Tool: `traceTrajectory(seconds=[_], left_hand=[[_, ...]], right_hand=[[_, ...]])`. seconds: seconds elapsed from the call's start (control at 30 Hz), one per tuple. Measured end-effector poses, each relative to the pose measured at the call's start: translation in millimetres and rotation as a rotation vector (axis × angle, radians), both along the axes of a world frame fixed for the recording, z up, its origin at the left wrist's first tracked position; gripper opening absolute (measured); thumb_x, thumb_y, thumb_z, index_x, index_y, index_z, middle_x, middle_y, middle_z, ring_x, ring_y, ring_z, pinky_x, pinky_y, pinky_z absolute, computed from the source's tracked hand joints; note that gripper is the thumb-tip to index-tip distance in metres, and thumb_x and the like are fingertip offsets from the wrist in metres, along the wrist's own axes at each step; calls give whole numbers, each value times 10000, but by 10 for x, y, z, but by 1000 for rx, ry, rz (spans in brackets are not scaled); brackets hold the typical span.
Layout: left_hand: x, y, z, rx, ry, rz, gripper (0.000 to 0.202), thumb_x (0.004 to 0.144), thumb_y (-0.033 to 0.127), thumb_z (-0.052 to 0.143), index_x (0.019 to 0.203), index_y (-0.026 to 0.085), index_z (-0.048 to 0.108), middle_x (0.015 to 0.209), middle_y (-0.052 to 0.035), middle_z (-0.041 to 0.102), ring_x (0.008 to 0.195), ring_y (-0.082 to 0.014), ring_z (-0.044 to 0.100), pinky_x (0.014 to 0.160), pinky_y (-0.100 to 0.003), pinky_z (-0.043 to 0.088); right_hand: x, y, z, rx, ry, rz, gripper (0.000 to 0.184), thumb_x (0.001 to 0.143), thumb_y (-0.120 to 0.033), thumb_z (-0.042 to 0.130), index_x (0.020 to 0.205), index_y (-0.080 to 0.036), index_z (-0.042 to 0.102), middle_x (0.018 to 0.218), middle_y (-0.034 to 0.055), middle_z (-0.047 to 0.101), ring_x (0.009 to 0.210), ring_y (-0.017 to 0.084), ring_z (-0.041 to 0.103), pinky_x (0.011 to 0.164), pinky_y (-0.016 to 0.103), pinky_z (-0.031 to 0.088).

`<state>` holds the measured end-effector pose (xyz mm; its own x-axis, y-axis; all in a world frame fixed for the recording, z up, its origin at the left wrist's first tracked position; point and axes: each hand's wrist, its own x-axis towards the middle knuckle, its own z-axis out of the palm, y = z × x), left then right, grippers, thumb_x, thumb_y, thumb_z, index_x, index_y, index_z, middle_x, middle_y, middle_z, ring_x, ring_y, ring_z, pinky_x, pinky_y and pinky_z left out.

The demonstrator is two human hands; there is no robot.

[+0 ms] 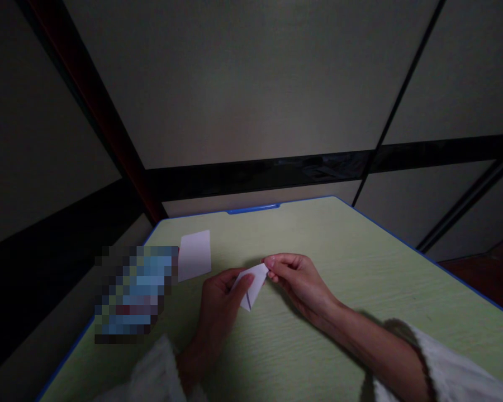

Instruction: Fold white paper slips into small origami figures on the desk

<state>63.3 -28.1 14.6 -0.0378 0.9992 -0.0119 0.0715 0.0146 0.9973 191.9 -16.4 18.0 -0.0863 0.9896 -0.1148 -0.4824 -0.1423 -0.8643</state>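
Paper [257,279], held over the table [339,234], is judged part-folded, remaining folds undeterminable from where I stand, a second sheet [195,255] lying flat, and shows white and pointed with a dark line near its lower tip, left hand [221,304] clamping it under the thumb, right hand [299,276] pinching its upper corner.

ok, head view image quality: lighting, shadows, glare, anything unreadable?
Head view: dim overall; soft shadow beside the right forearm on the green tabletop; faint reflections in the black strip behind; pixelated patch at left, contents unreadable; folded paper pale enough to stand out.
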Motion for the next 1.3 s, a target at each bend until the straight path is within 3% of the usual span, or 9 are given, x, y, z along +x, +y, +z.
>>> traceTrajectory(seconds=[0.4,1.3], left_hand=[[-14,6,-25,4,-40,-35,237,598,294,582,724,104,648,529,-6,618,490,-129,525,481,-217,388],[1,3,-3,-82,-186,-61,225,572,289,615,699,105,633,516,4,621,499,-120,530,480,-202,375]], right_hand=[[0,-18,-5,0,-25,8,124,476,-190,700,557,-111,649,469,-5,584,439,33,483,453,143,367],[19,-7,3,60,-2,-16,81,506,-187,684,518,-124,636,435,-13,580,404,37,480,436,159,352]])
